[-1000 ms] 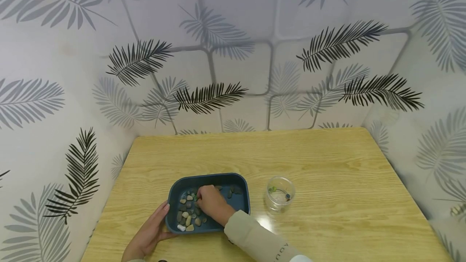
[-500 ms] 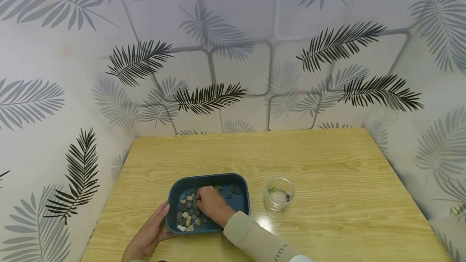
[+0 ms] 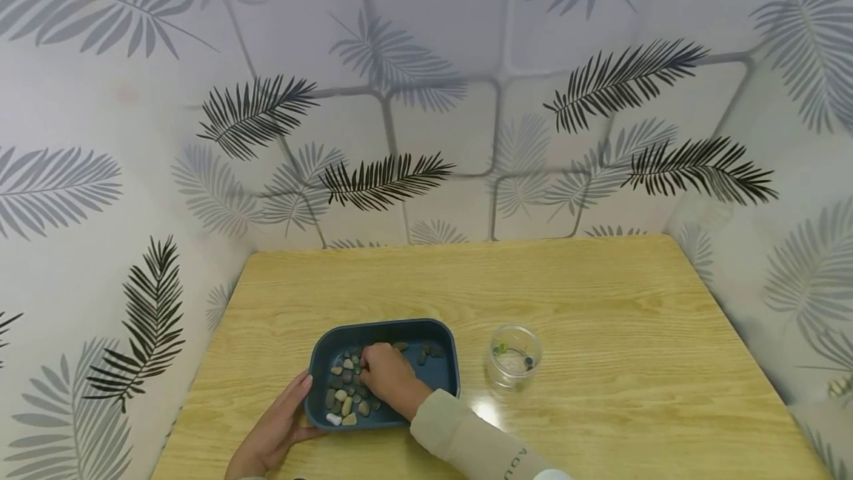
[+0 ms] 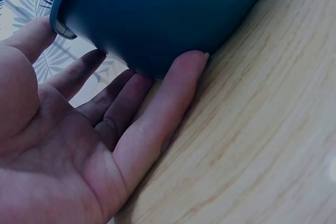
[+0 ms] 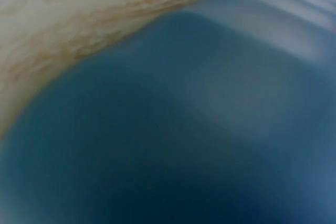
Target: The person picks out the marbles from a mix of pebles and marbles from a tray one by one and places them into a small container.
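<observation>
A dark blue tub [image 3: 435,370] stands on the table, with several pebbles [image 3: 347,405] in grey, tan and white gathered mostly in its left half. My right hand [image 3: 388,375] reaches down into it, knuckles up and fingers bent toward the pebbles. Its fingertips are hidden, so I cannot tell what they hold. The right wrist view is blurred, filled by the tub's blue outer wall [image 5: 173,108]. Around the tub's near left corner, my left hand [image 4: 89,124] rests with loosely extended fingers, their tips touching the outer wall and one at the rim.
A clear plastic cup [image 3: 512,380] stands right of the tub, with a small green piece [image 3: 500,349] and a small dark blue piece [image 3: 529,362] inside. The wood-grain table [image 3: 620,332] meets a leaf-patterned wall [image 3: 460,206] at the back.
Hardly anything differs. My right hand stays over the same spot in the tub, and my left hand keeps its place at the corner. The view shifts very slightly.
</observation>
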`<control>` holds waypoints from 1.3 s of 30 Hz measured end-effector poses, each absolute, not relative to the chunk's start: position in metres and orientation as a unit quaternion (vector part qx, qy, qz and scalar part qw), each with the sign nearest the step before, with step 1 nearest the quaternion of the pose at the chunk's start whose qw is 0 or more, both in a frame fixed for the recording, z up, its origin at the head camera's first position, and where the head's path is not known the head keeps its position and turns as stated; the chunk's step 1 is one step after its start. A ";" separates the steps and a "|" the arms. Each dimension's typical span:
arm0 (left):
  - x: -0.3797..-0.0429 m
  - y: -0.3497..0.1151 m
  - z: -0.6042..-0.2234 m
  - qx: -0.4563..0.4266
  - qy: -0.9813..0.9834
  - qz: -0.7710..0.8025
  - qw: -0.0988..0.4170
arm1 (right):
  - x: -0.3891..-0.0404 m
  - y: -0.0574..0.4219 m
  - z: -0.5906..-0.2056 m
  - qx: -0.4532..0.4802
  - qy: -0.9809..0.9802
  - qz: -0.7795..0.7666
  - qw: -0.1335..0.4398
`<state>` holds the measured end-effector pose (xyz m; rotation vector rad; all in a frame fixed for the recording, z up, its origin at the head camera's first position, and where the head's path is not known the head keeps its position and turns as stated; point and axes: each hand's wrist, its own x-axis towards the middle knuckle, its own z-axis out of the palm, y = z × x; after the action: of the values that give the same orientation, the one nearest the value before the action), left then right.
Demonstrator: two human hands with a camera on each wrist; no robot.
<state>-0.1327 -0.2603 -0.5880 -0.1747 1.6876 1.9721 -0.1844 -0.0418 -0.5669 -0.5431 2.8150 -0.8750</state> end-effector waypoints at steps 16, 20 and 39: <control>-0.134 -0.257 -0.589 -0.062 0.622 0.734 0.266 | -0.185 -0.037 -0.564 -0.179 0.942 -0.278 0.054; -0.134 -0.258 -0.589 -0.066 0.622 0.736 0.259 | -0.188 -0.032 -0.563 -0.176 0.924 -0.332 0.066; -0.133 -0.258 -0.589 -0.081 0.625 0.735 0.250 | -0.173 0.027 -0.543 -0.157 0.870 -0.465 0.039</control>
<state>-0.1328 -0.2583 -0.5892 -0.2205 1.7022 2.0005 -0.1731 0.0267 -0.5432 -0.4811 2.6686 -1.4260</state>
